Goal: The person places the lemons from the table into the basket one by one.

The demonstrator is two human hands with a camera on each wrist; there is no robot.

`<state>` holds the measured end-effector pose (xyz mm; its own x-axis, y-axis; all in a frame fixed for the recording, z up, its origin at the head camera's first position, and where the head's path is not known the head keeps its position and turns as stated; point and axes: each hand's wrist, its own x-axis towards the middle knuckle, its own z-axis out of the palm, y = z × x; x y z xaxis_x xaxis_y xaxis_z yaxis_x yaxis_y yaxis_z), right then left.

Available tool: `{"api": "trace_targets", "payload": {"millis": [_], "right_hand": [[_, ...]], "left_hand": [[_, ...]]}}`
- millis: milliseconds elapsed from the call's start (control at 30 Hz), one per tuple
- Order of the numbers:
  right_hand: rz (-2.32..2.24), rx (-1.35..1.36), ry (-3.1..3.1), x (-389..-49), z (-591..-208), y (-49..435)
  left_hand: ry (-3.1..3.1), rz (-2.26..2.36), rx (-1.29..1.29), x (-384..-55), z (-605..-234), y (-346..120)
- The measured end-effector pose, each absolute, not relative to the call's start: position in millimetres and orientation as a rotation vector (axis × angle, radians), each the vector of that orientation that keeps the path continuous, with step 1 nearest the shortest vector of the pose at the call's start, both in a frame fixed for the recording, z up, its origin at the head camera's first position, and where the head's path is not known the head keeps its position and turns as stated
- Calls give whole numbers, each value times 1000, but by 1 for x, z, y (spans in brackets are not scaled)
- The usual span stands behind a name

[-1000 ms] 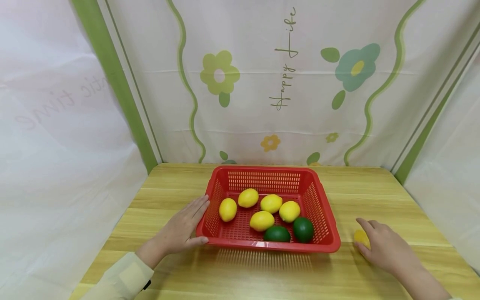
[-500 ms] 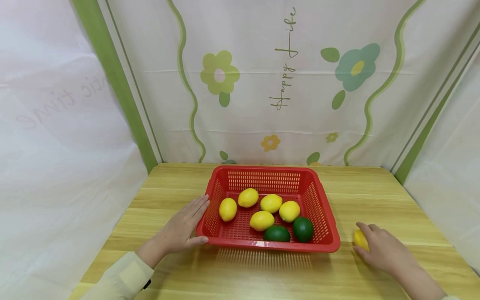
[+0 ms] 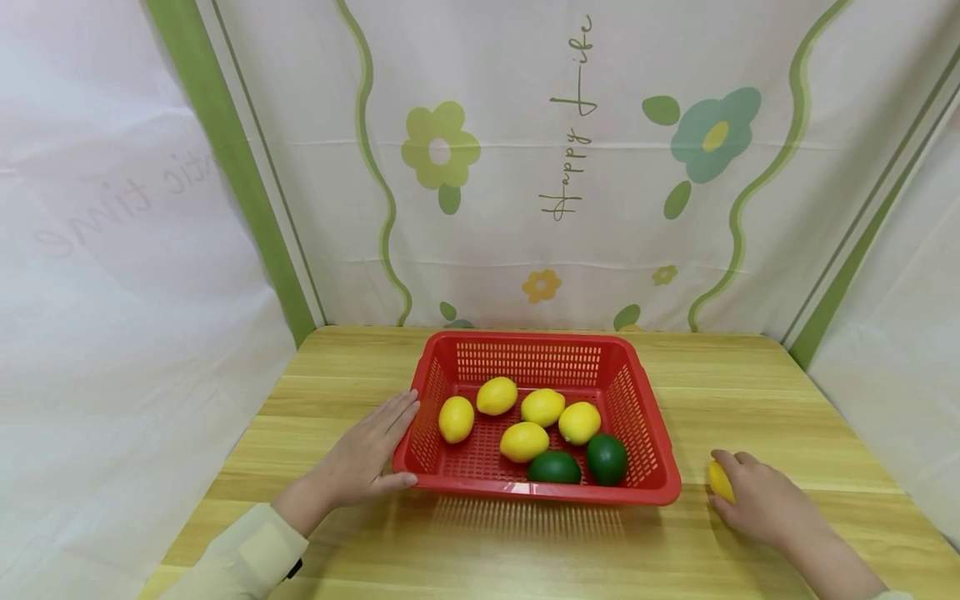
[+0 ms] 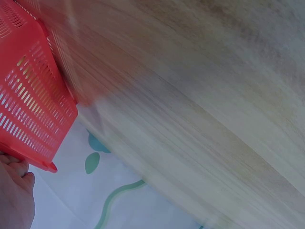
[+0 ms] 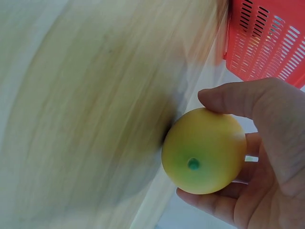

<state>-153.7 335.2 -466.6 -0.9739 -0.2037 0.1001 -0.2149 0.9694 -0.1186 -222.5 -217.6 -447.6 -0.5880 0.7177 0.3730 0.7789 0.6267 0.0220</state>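
Observation:
A red plastic basket [image 3: 530,490] with slotted walls sits on the wooden table, holding several lemons [image 3: 524,442] and two dark green fruits [image 3: 607,459] like limes or avocados. My left hand [image 3: 360,462] rests against the basket's left side, fingers extended along the rim and thumb by the front corner. To the right of the basket, my right hand [image 3: 768,502] holds a yellow-orange fruit [image 5: 202,152], thumb on one side and curved fingers on the other. That fruit is round, with a small green stem spot; it is low at the tabletop, mostly covered by the hand in the head view.
The wooden table [image 3: 345,392] ends at the back against a white curtain [image 3: 487,242] printed with flowers. More white cloth hangs at the left and right sides. Bare wood lies between the basket and my right hand.
My right hand has shifted slightly toward the near side, and its fingers have closed in around the yellow-orange fruit. The left hand and the basket stay put.

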Motion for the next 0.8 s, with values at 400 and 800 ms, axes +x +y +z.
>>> {"api": "trace_targets", "payload": {"millis": [400, 800], "right_hand": [[189, 343, -3021, -155, -465, 334], [200, 352, -3024, -154, -467, 336]], "left_hand": [[-2536, -271, -1201, -222, -448, -218], [-2534, -267, -1197, -222, -448, -218]]}}
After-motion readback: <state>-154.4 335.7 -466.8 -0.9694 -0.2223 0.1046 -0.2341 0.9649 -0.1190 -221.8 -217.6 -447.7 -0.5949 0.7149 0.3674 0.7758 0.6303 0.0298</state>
